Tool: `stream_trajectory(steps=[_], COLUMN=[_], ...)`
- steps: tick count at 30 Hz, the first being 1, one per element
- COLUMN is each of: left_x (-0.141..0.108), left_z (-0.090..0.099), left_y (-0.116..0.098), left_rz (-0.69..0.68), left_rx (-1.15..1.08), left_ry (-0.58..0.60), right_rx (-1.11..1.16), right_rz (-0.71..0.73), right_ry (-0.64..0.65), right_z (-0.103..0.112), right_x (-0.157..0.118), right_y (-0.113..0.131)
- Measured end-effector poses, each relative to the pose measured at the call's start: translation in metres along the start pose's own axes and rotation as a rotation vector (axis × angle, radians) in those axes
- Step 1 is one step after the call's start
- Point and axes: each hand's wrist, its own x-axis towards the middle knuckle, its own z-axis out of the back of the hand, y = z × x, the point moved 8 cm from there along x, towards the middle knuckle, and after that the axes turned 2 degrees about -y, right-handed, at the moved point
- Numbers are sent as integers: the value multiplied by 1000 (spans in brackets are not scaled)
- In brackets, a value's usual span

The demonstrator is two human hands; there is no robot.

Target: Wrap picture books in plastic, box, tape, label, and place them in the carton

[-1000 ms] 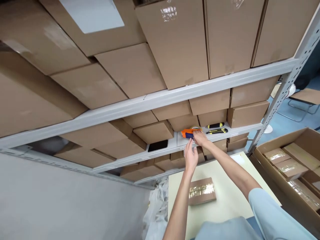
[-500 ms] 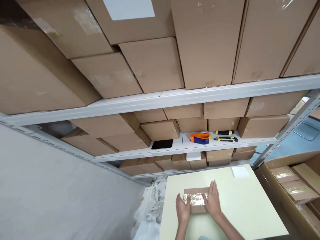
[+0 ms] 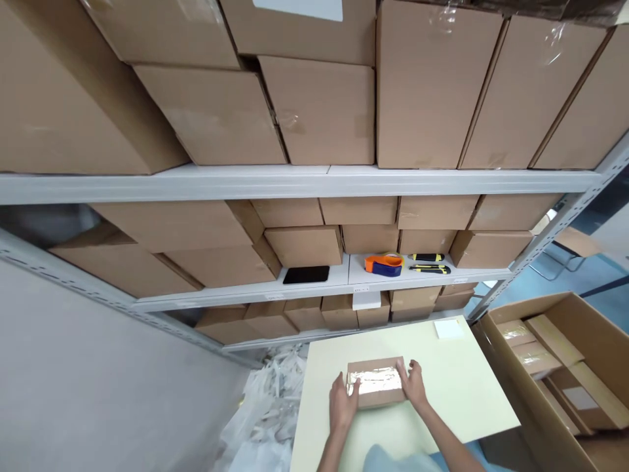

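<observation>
- Tabletop [image 3: 457,387]: pale and smooth, standing before the shelving; a small white card [image 3: 448,329] lies near its far right corner.
- Taped box [image 3: 377,382]: flat brown cardboard on the near part of the tabletop, a glossy strip of tape along its upper face, between the two hands.
- Left hand [image 3: 343,403]: half open at the box's left end, thumb over the upper face, fingers along the side; how firmly it grips, I cannot tell.
- Right hand [image 3: 413,383]: loosely open, thumb against the box's right end, fingers spread clear of it.
- Middle shelf [image 3: 339,278]: grey-white, bearing a flat black device [image 3: 306,275], an orange and blue tape dispenser [image 3: 384,265] and black and yellow cutters [image 3: 430,269], with cartons behind.
- Upper shelf [image 3: 275,183]: larger brown cartons [image 3: 437,92] packed side by side.
- Surroundings: to my right, a large open carton [image 3: 518,387] holding smaller boxes, with blue floor beyond; to my left, crumpled whitish plastic [image 3: 275,400] beside a plain grey wall [image 3: 122,360].
</observation>
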Motion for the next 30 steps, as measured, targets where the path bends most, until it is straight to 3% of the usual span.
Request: stream_trajectory(steps=[3, 7, 11, 14, 18, 22, 24, 26, 28, 30], left_x=[0, -10, -22, -26, -38, -44, -41, -36, -29, -21], left_z=[2, 13, 21, -4, -46, -53, -43, -29, -14, 2], left_y=[-1, -23, -39, -20, 16, 40, 45, 43, 30, 3], left_rz=[-101, -192, -264, -200, -106, -29, -4, 10, 3, -38], left_rx=[-63, -99, -174, -209, -230, -230, -233, -248, -283, -345], left_ry=[-36, -67, -44, 71, 223, 241, 200, 141, 74, 5], right_rx=[105, 203, 170, 77, -21, -96, -132, -156, -177, -223], right_rz=[-7, 89, 124, 45, -76, -96, -48, 34, 206, 511], right_ry=[-137, -271, -198, -120, 29, 160, 174, 141, 66, -49], right_z=[15, 45, 71, 71, 47, 36, 48, 74, 110, 150], right_x=[-14, -33, -43, -46, -62, -79, -71, -45, -5, 34], right_y=[-3, 16, 28, 7, -31, -36, -23, 5, 55, 131])
